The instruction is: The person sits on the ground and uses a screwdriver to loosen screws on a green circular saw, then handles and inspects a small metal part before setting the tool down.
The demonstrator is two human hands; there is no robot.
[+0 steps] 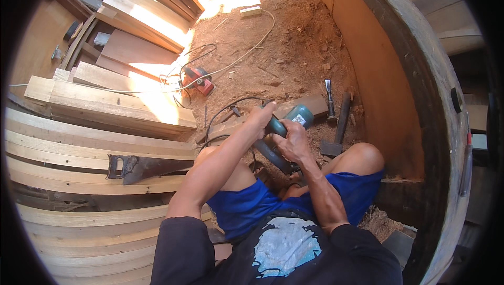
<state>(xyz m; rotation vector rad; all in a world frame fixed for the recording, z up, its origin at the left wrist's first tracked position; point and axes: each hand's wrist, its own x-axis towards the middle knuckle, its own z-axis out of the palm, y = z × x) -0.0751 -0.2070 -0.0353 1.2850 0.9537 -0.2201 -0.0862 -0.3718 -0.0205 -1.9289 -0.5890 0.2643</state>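
Between my knees is a teal corded power tool (300, 115) with a rounded motor body; its working end is hidden, so I cannot tell its exact kind. My left hand (261, 119) is closed around the rear part of the tool, near where the dark cord leaves it. My right hand (293, 141) wraps the tool's narrower section just beside the left. A dark curved part (273, 157) shows beneath the hands. Under the tool lies a wooden plank (313, 104), partly covered. To the right are a chisel (329, 100) and a hammer (342, 123).
Stacked planks (105, 104) fill the left side, with a handsaw (152, 168) lying across them. A red power tool (199, 81) sits on the sawdust-covered floor (294, 43), amid loose cords. A curved wooden wall (386, 75) rises close on the right.
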